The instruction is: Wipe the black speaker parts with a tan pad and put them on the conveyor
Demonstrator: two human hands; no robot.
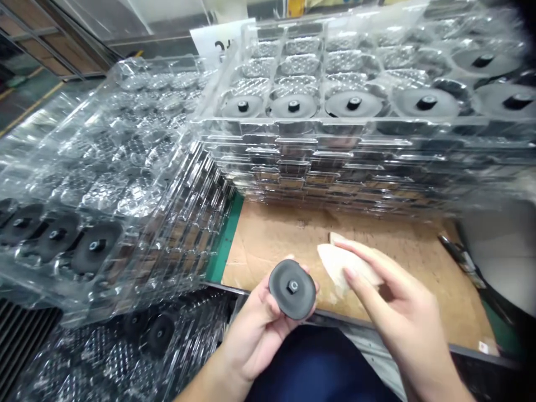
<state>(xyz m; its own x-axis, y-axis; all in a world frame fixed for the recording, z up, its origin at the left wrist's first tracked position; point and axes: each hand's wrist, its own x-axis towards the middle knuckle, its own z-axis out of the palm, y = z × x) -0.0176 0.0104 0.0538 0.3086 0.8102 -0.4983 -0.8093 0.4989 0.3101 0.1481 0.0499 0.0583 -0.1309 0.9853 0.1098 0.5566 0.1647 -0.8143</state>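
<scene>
My left hand [262, 329] grips a dark grey rounded disc-shaped part [285, 304] by its edge, its small central stub facing up at me. To the right, my right hand [397, 296] pinches a folded cream-white cloth [345, 265] between thumb and fingers. A gap separates cloth and part. Both hands are above the front of a cardboard sheet [276, 234]. Similar dark parts sit in the front pockets of a clear plastic tray [268, 127] at the back, and in another tray stack on the left.
Tall stacks of clear trays [138, 139] rise at the left and back. More trays [113, 357] lie lower left. A black pen-like tool [454, 248] rests at the cardboard's right edge, beside a pale grey surface [502, 245]. A white paper sign [221, 42] stands behind.
</scene>
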